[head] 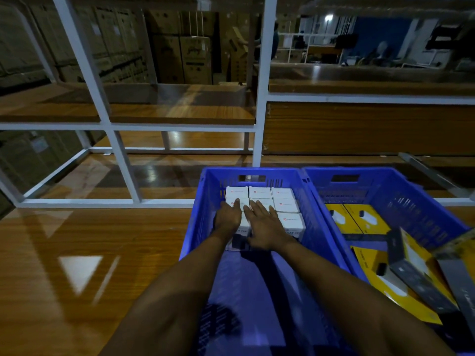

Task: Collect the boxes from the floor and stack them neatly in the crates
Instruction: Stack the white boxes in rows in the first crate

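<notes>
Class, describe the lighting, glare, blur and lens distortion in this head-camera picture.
Head view: dim overall; bright glare patches on the glossy wooden surface; the wide-angle lens bows the white shelf frame; distant cartons look soft; white boxes in the left blue crate are brightest.

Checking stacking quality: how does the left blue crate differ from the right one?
The left crate holds white boxes in a tidy grid at its far end; the right crate holds yellow boxes, the near ones tilted. The left hand and right hand lie flat on the left crate's boxes; nothing touches the right crate's. Both are blue slotted crates.
</notes>
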The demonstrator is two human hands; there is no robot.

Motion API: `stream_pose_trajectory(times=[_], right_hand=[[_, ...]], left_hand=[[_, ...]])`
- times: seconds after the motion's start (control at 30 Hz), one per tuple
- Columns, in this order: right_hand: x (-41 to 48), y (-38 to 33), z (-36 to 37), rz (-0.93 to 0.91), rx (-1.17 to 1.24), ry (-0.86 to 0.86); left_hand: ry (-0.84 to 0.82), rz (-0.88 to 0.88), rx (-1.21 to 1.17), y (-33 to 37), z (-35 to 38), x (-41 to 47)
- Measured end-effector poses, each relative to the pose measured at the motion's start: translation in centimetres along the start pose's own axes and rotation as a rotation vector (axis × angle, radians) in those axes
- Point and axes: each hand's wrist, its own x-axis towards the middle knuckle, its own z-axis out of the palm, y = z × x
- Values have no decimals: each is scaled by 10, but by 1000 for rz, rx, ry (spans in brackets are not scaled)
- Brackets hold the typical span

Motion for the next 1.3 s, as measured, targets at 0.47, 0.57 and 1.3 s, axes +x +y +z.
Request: stream_pose_trajectory(times=[0.47, 0.57, 1.3], right_hand=[[-16, 1, -3, 74, -14, -23], [-16, 2, -5, 68, -8, -42], [-102, 43, -144, 112, 475, 411]], left_hand=[[38, 75, 112, -1, -8, -4], [26, 90, 117, 1, -8, -4], [-7, 620, -246, 167, 10, -109]])
